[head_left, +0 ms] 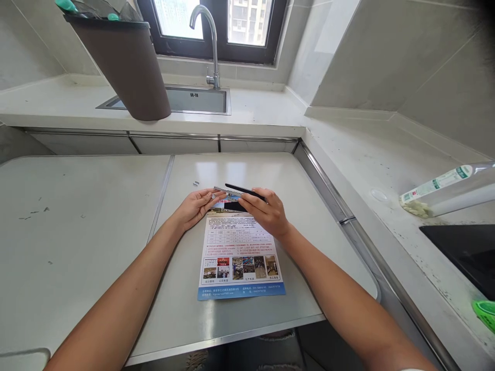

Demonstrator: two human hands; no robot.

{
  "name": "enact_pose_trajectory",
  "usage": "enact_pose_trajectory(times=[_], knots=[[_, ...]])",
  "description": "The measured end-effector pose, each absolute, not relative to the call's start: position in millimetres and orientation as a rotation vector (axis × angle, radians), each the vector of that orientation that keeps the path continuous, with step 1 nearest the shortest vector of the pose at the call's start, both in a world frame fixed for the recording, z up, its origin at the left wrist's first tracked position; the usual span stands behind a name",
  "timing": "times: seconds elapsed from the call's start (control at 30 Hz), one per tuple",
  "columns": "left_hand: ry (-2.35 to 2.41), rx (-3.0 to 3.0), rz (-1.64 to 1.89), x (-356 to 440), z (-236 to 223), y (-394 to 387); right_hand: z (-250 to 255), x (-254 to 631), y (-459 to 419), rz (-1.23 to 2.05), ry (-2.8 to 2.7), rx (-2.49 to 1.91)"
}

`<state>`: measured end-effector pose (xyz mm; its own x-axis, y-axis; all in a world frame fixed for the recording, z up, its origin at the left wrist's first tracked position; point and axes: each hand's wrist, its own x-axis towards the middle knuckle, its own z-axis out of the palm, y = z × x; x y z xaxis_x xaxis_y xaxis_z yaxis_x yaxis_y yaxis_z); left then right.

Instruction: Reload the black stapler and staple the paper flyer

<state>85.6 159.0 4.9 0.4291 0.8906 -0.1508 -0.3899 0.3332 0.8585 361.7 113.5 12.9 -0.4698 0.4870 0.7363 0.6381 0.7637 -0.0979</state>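
A stapler is held over the upper part of a printed sheet, its black top arm swung up from the silver rail. My right hand grips its rear end, with the fingers wrapped round it. At the front end, the fingertips of my left hand are closed around the tip of the silver rail. A black lower part shows beneath, partly covered by my right fingers. Small silver pieces that look like staples lie on the table just beyond my left hand.
The pale table butts against a white counter. On that counter stand a brown bin, a sink and a tap. To the right are a clear bottle, a black panel and a green item.
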Motion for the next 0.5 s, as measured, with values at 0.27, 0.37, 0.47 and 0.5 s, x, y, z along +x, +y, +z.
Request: enact_pose_trajectory(times=[0.27, 0.37, 0.47, 0.5], knots=[[0.879, 0.845, 1.244, 82, 8, 163, 12, 361, 119, -0.168, -1.68, -1.221], [0.877, 0.871, 1.299, 81, 9, 163, 12, 360, 123, 0.008, -1.589, -1.313], [0.847, 0.932, 1.269, 82, 11, 160, 8, 360, 128, 0.294, -1.561, -1.282], [0.838, 0.958, 1.258, 82, 12, 159, 6, 360, 128, 0.388, -1.557, -1.27]])
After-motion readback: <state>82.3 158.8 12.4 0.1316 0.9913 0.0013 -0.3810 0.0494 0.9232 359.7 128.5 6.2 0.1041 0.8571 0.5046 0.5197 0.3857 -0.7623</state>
